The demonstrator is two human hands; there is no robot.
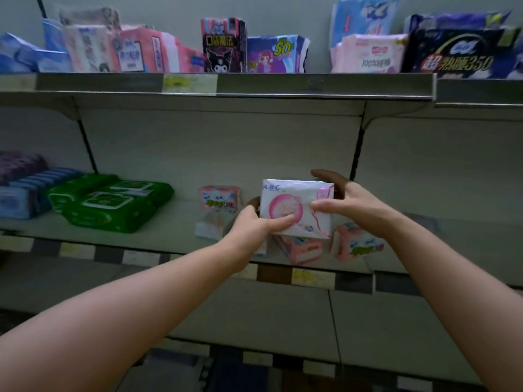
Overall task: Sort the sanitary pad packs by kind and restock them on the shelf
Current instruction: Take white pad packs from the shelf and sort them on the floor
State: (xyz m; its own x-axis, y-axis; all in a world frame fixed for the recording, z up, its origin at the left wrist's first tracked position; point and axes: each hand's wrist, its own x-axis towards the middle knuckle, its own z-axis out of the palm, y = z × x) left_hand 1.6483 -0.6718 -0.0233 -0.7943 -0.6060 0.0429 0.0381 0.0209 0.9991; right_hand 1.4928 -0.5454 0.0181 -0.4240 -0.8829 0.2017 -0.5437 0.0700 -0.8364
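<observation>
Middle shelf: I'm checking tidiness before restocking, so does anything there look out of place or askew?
Yes. Three small pink packs sit scattered and unaligned: one upright at the back, two tilted near the front edge, below the white ABC pack held in both hands.

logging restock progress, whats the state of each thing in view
white pack: held by both hands above shelf
left hand: gripping pack
right hand: gripping pack
pink packs: lying loose, tilted
green packs: stacked flat
upper packs: standing upright

left grip [256, 222] closed, right grip [343, 200] closed
</observation>
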